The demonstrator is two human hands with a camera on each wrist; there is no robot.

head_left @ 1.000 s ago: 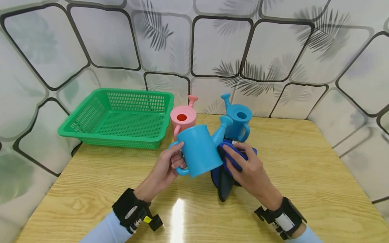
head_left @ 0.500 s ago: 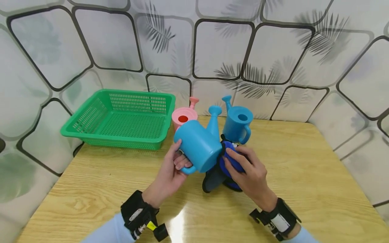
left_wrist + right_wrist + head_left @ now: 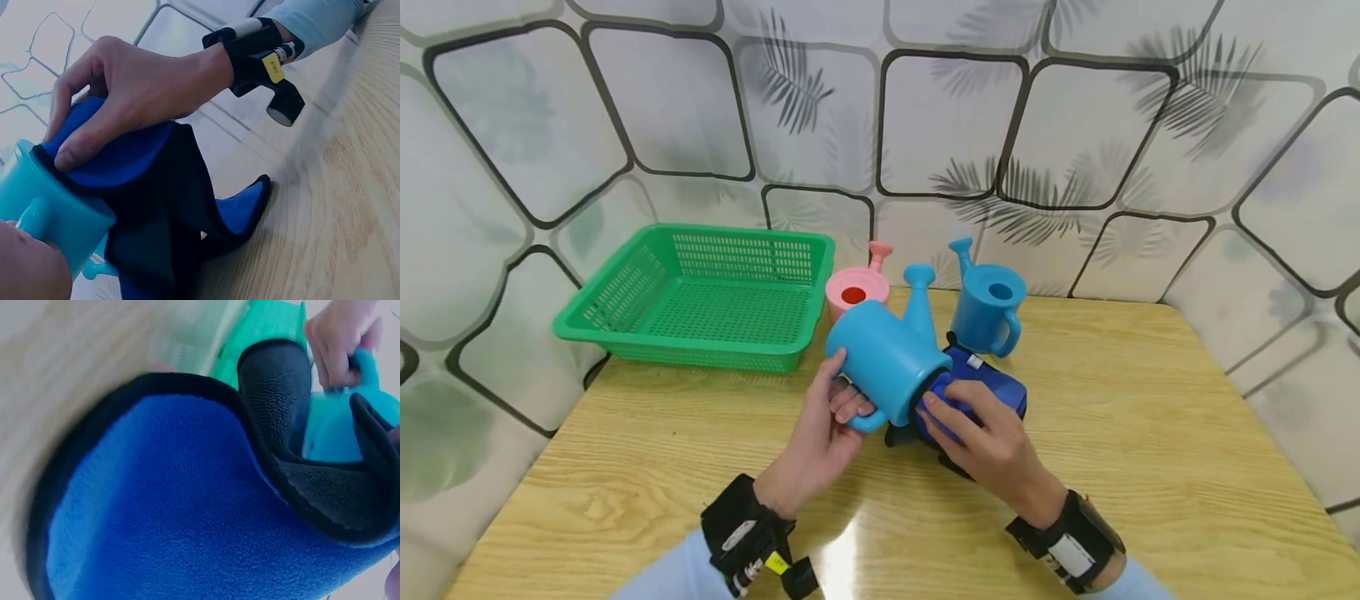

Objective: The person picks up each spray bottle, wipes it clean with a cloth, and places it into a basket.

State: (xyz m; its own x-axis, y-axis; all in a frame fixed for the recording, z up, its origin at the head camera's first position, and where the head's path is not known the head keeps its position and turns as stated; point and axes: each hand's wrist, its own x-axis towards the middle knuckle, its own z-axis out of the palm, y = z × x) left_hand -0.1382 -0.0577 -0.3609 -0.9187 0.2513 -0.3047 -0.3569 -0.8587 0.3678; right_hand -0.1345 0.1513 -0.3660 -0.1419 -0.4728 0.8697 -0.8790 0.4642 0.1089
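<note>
My left hand [image 3: 827,417] grips a light blue watering can [image 3: 880,354] by its handle, thumb against the body. The can is tipped over in the air, its spout [image 3: 919,310] pointing toward the wall. With my right hand [image 3: 988,437] I pinch a bunched part of a blue and dark grey cloth [image 3: 996,387] with black edging. That part covers the can's right-hand end. In the left wrist view, the cloth [image 3: 131,156] lies against the can's rim under the right thumb, and its loose folds hang to the wooden table [image 3: 325,237].
Behind the held can stand a pink watering can [image 3: 857,287] and a second blue watering can [image 3: 988,304]. A green plastic basket [image 3: 692,350] with slotted sides sits at the back left. Patterned wall covering [image 3: 955,125] rises behind the table.
The held watering can has tilted further, its spout swinging left. My right hand has moved left with the cloth, bringing it onto the can's end.
</note>
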